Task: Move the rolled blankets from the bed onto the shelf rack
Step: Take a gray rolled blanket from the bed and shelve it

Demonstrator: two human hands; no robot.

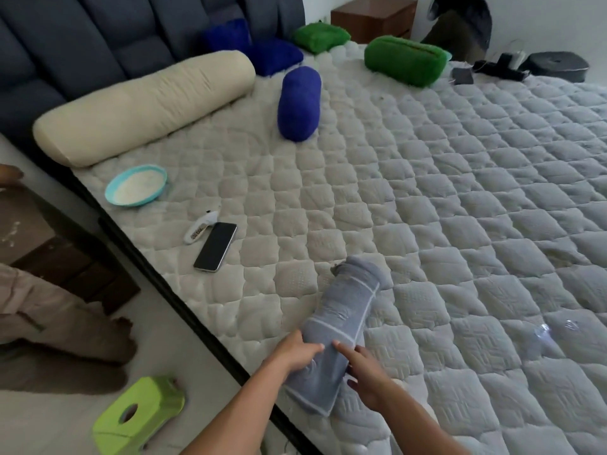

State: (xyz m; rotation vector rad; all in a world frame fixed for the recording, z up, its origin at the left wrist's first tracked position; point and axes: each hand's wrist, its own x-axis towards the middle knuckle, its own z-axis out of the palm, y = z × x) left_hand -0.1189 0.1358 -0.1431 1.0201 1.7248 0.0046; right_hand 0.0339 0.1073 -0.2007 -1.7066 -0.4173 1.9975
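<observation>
A person's two bare hands met on a grey rolled blanket (341, 320) lying near the left edge of the bed (460, 224). The left hand (295, 353) gripped the roll's near end from the left; the right hand (364, 376) pressed fingers against its right side. Farther up the bed lay a blue rolled blanket (299, 103) and a green one (405, 60) toward the head edge. A phone (215, 247) lay near the left edge.
</observation>
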